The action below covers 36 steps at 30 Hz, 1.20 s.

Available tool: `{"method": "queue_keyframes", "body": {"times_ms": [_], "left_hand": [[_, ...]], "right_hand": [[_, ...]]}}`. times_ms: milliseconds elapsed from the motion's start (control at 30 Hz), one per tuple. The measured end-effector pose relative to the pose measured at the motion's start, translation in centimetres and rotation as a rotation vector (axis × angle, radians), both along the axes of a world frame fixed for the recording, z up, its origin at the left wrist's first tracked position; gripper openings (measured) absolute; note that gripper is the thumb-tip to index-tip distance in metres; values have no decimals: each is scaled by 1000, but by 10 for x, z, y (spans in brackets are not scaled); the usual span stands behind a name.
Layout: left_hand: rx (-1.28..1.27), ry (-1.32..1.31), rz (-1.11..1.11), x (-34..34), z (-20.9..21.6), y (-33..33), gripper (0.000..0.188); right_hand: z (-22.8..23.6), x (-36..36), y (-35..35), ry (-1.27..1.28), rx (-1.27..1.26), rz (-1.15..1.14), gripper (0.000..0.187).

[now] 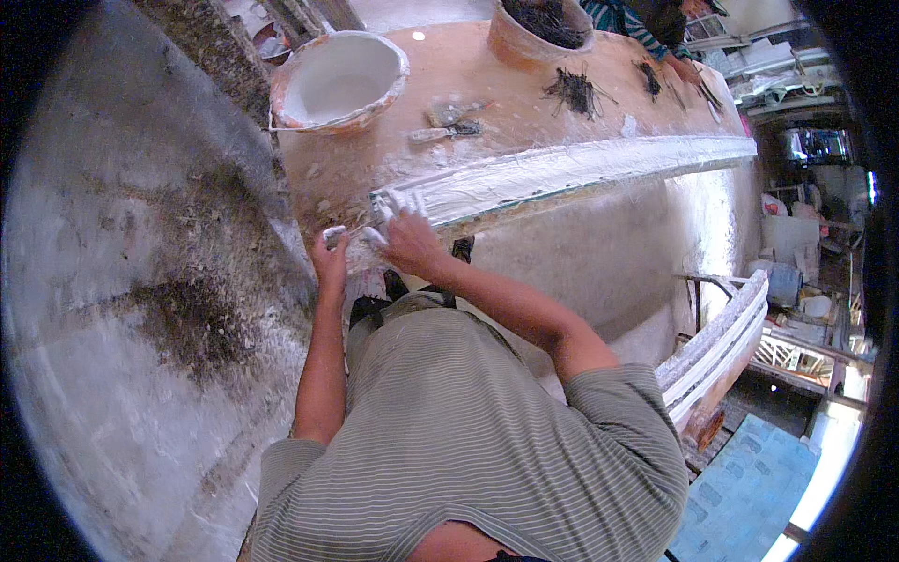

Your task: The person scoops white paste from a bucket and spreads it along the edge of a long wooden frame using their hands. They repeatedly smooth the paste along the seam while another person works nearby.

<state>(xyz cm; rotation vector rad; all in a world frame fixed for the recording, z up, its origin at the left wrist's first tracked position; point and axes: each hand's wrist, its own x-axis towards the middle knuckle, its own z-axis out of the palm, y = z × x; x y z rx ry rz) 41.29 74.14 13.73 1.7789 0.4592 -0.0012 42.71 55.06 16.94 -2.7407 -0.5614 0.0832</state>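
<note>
Largest item: worn orange-brown tabletop [459, 70], smooth but spattered with white crumbs. Along its near edge lies the piece being worked, a long, straight, narrow strip coated in white plaster-like material [581, 173], its surface streaked and ridged, a thin green line on the near side. At the far left corner stands a round, white-lined bucket with a crusted orange rim [342, 49], pale material inside; farther right, a brown tub [518, 39] of dark, wiry fibres. A loose clump of similar dark fibres [573, 92] lies nearer the strip.

Right hand [409, 242]: grip spread, whitened fingers on the strip's left end. Left hand [331, 251]: just off that end, fingertips white and curled toward the thumb; cannot tell whether the grip pinches anything.

Step in hand, judged: shaping the coating at the end. Next move likely calls for light, even finger pressure to keep the edge crisp.
</note>
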Motion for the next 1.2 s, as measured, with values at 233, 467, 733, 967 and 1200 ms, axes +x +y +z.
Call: {"method": "queue_keyframes", "body": {"times_ms": [233, 467, 733, 967, 1200], "left_hand": [[54, -4, 3, 3, -13, 5, 22], [234, -37, -58, 6, -69, 27, 29], [565, -522, -565, 53, 48, -41, 41], [706, -391, -1493, 101, 44, -84, 70], [793, -377, -1737, 126, 32, -120, 77]], "right_hand": [[10, 22, 32, 295, 41, -354, 57], [-18, 34, -139, 34, -189, -600, 52], [0, 24, -82, 106, -55, -482, 59], [-30, 65, -181, -28, -66, -919, 66], [-38, 62, -304, 51, -75, -874, 45]]}}
